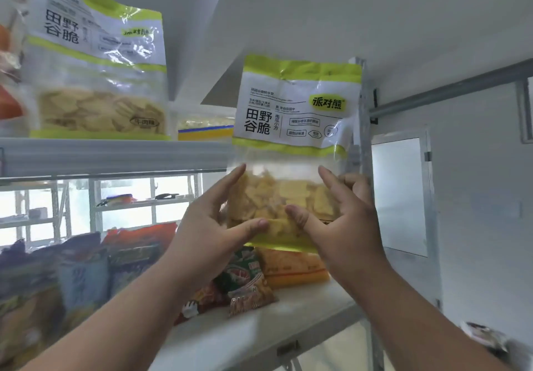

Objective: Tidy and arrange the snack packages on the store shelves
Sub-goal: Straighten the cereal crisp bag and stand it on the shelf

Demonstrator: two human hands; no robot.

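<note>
**Crisp bag held up at shelf height**

While raised in front of the shelving, both hands gripping the lower part of one crisp bag [294, 151]: left hand [213, 223] on its left edge, fingers up along the side, thumb pressed across the clear window; right hand [340, 220] on the right edge, thumb on the front, fingers curled behind. Bag upright, green-and-white label on top, yellow crisps visible through the clear lower half, green strip along the bottom. Held in the air, touching no shelf, between the upper and lower shelf levels, near the shelving's right end.

Just below and behind the hands, on the lower shelf [259, 339]: a small green-and-red snack packet [248, 281] lying tilted, an orange packet [294, 269] beside it to the right. Further left on the same shelf, a row of standing bags [86, 272] in blue, purple and red, blurred.

Higher and to the left, on the upper shelf [115, 154]: a second crisp bag [98, 82] of the same brand standing upright, a yellow-and-blue packet [206, 128] just to its right, partly hidden.

Beyond, through the shelving, more racks [144, 200], brightly lit. To the right, a grey wall with a metal rail [450, 91].
</note>
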